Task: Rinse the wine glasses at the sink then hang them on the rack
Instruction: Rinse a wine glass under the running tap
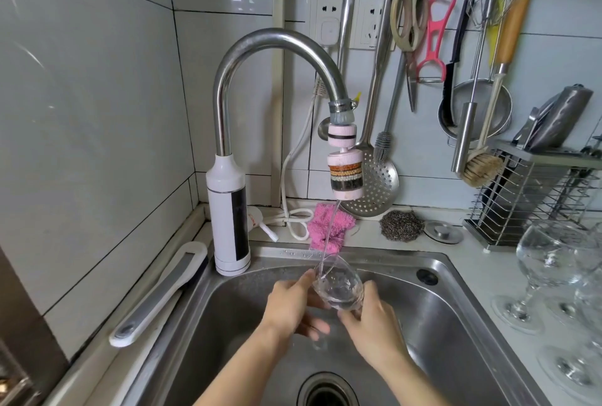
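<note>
Holding the wine glass tilted under the stream from the tap filter, above the sink, the left hand and right hand both curl round its bowl. Wet and slick, it could slip and crack against the steel basin. Its stem and foot are blurred below the hands, the spare wine glasses on the table are cut off at right, and I cannot make out a glass rack.

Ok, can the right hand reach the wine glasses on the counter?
Probably not yet: the right hand grips the glass under the tap; otherwise nothing blocks the way to the counter glasses.
</note>
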